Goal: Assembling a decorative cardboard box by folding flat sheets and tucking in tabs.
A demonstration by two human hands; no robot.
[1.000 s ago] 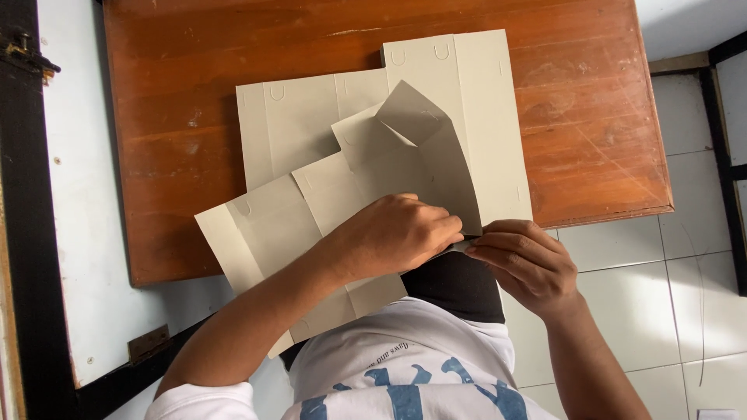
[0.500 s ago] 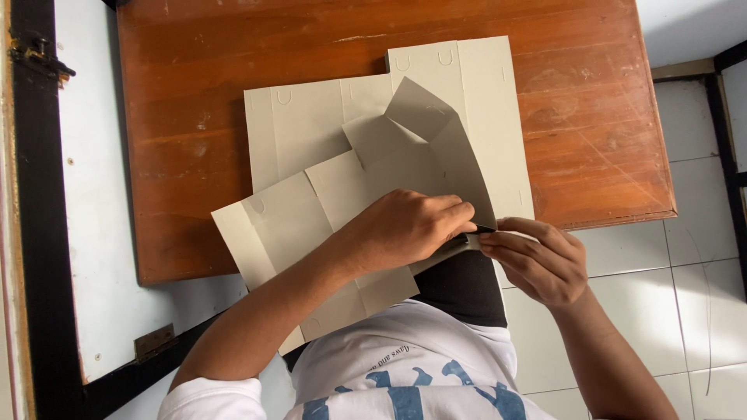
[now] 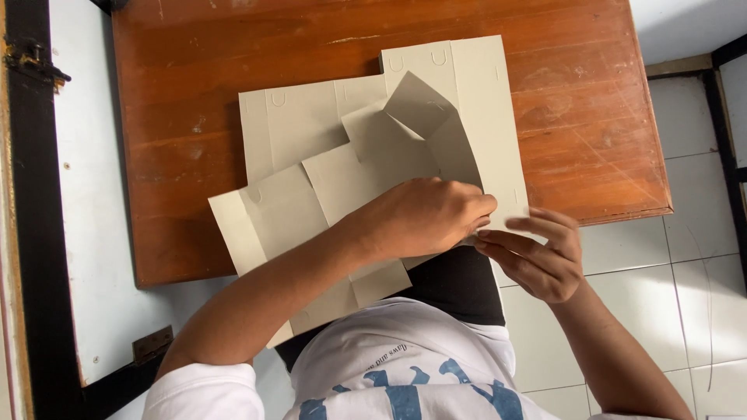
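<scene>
A flat grey cardboard box blank (image 3: 311, 194) lies partly folded at the near edge of a brown wooden table (image 3: 194, 93), one flap raised near its middle. My left hand (image 3: 424, 218) presses down on the top blank with curled fingers and pinches its near right edge. My right hand (image 3: 537, 257) meets it just off the table edge, fingers gripping the same cardboard edge from below. Two more flat grey blanks (image 3: 475, 101) lie underneath, reaching towards the far right.
The table's right and near edges drop to a white tiled floor (image 3: 685, 257). A white panel in a dark frame (image 3: 47, 233) runs along the left. My white printed shirt (image 3: 397, 373) fills the bottom.
Both hands have slid a little to the right along the blank's near edge. The raised flap stays up. The view has shifted slightly.
</scene>
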